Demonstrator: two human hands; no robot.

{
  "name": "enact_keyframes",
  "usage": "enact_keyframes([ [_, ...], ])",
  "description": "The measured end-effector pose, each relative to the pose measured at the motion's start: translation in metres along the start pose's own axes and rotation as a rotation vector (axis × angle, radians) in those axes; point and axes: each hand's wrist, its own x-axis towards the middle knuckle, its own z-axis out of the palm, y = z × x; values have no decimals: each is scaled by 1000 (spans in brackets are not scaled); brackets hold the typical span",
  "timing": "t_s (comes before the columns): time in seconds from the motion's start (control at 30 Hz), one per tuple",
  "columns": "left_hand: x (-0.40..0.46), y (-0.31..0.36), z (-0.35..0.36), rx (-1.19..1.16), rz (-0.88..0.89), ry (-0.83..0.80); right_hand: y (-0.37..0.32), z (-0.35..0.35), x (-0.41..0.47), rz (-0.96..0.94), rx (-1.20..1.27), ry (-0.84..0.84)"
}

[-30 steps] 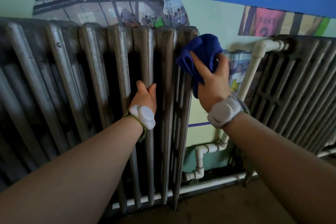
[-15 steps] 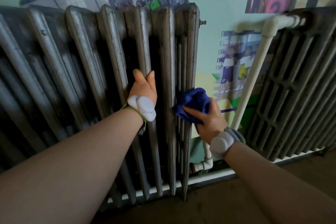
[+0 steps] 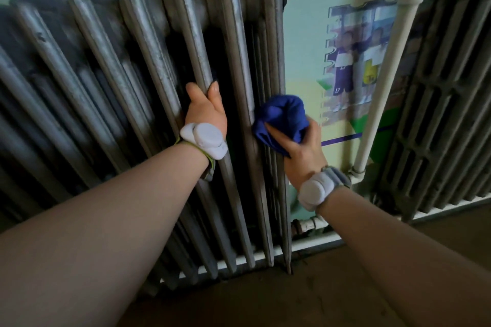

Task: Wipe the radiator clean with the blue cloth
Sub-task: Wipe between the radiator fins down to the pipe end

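A grey cast-iron radiator (image 3: 148, 66) with several upright columns fills the left and middle of the view. My left hand (image 3: 206, 109) grips one column at mid height, fingers curled behind it. My right hand (image 3: 300, 148) holds a bunched blue cloth (image 3: 281, 119) and presses it against the rightmost columns at about the same height. Part of the cloth is hidden inside my palm.
A white pipe (image 3: 382, 82) runs down the wall right of the radiator and joins a horizontal pipe (image 3: 313, 243) near the floor. A second dark radiator (image 3: 446, 103) stands at the far right. Posters (image 3: 353, 61) hang on the green wall. Brown floor lies below.
My right hand has carried the cloth down the radiator's right end from the top to mid height. The left hand keeps its grip on the same column. The view has tilted downward.
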Motion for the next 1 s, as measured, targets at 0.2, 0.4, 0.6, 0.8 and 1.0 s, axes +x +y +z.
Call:
enact_keyframes([
  [0.2, -2, 2, 0, -17, 7, 39, 27, 3, -69, -98, -145, -213],
  [0.4, -4, 4, -3, 26, 10, 28, 25, -32, -18, -74, 66, -138],
  [0.6, 2, -1, 2, 73, 24, 47, 5, -20, 23, -53, 44, -76],
  [0.8, -1, 0, -4, 99, 23, 19, 19, 16, -62, 39, 22, -164],
  [1.0, -17, -21, 8, 9, 39, -18, 38, 8, -101, -69, -105, -431],
])
